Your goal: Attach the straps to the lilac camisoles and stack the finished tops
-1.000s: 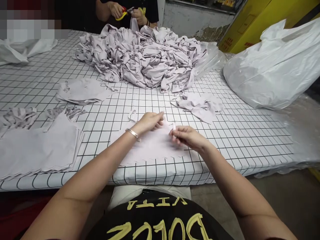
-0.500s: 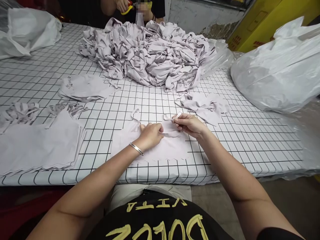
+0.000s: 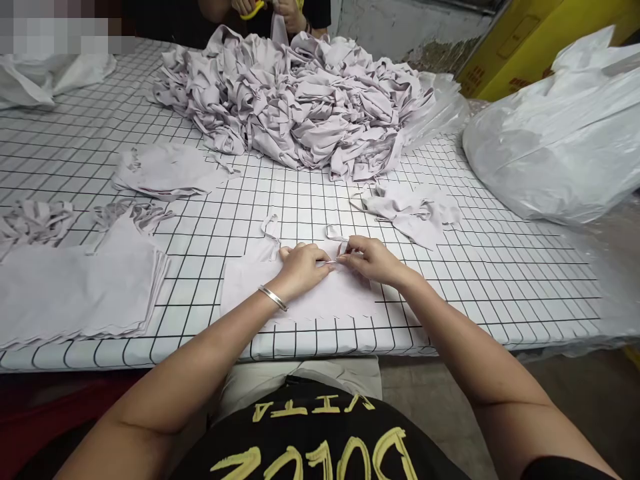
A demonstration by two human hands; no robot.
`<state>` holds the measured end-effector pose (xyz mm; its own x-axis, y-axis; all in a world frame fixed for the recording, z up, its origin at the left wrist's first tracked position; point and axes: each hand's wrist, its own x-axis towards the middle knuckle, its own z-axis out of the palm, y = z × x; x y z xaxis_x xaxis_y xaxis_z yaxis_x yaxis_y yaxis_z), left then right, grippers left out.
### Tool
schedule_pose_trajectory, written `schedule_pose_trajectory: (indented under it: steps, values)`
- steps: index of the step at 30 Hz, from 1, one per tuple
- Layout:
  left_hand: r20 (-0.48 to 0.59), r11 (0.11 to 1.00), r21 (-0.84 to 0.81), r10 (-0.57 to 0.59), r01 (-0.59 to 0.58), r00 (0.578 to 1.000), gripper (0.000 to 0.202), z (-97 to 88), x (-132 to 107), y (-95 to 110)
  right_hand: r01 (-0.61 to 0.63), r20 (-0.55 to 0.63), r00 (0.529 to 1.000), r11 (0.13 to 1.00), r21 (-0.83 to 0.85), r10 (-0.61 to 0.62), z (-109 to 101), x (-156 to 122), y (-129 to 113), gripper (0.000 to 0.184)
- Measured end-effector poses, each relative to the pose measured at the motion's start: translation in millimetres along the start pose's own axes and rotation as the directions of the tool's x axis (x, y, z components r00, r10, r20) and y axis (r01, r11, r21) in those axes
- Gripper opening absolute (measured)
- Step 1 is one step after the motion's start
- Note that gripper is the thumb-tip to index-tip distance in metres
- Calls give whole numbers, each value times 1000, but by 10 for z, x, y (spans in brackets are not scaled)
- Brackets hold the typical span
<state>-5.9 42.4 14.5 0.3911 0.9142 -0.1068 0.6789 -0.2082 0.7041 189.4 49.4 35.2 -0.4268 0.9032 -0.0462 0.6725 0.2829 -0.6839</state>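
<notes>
A flat pale lilac cloth piece (image 3: pixel 325 297) with a zigzag lower edge lies near the front edge of the grid-patterned table (image 3: pixel 500 280). My left hand (image 3: pixel 300 267), a silver bangle on its wrist, presses down on the cloth's upper middle with curled fingers. My right hand (image 3: pixel 373 259) pinches the cloth's thin strap (image 3: pixel 334 235) right beside the left fingertips. A second strap (image 3: pixel 271 227) curls at the cloth's upper left.
A stack of flat finished pieces (image 3: pixel 75 293) lies at the left, loose strips (image 3: pixel 35 223) behind it. A big heap of crumpled cloth (image 3: pixel 300 100) fills the far middle. White plastic bags (image 3: pixel 555 140) crowd the right. Another person's hands (image 3: pixel 280 10) hold yellow scissors across the table.
My right hand lifted the strap up and away, then came back down to meet the left fingertips. My left hand slid slightly toward me and stayed on the cloth.
</notes>
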Motion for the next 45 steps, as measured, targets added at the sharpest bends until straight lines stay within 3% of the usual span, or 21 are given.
schedule_pose_trajectory:
  steps: [9,20,24,27,29,31,33,35,36,38,40,41,43,45]
  values:
    - [10,1000,20,22,-22,1000,23,11,-1,-3,39,37,999,997,-66,-36,38,15,-25,14]
    - [15,1000,8,26,-27,1000,23,32,19,-5,121,-25,992,986,-117,-125,144,44,26,16]
    - [12,999,31,30,-30,999,26,45,31,-8,142,-68,987,987,-70,-147,231,51,22,21]
    - [13,998,61,22,-23,1000,25,55,65,-25,19,-74,997,992,126,-10,270,62,-23,19]
    - [37,995,90,27,-30,999,21,67,76,-23,-80,-46,993,906,416,109,266,108,-65,18]
    - [51,988,144,52,-59,997,19,76,50,-5,-148,-28,973,710,689,231,233,213,-98,29]
    - [7,971,215,109,-108,994,31,58,-37,11,-169,-29,936,520,837,350,172,372,-104,37]
    - [-95,947,291,173,-138,980,52,-12,-193,-10,-167,-50,897,441,882,439,86,530,-74,40]
    - [-154,936,327,187,-128,970,57,-72,-296,-46,-178,-69,880,460,870,471,36,583,-48,40]
    - [-275,921,389,148,-31,950,52,-225,-539,-172,-235,-160,850,633,738,502,-64,585,14,37]
    - [-393,893,422,25,156,919,41,-380,-799,-349,-307,-337,817,847,435,469,-136,420,62,31]
    - [-434,869,425,-50,253,900,40,-438,-919,-440,-351,-409,802,898,265,435,-151,283,73,27]
    - [-457,821,424,-171,383,873,43,-493,-1110,-594,-458,-426,797,888,35,428,-127,-47,68,29]
    - [-414,813,425,-217,399,884,40,-481,-1213,-689,-543,-292,812,838,-58,506,-48,-370,43,37]
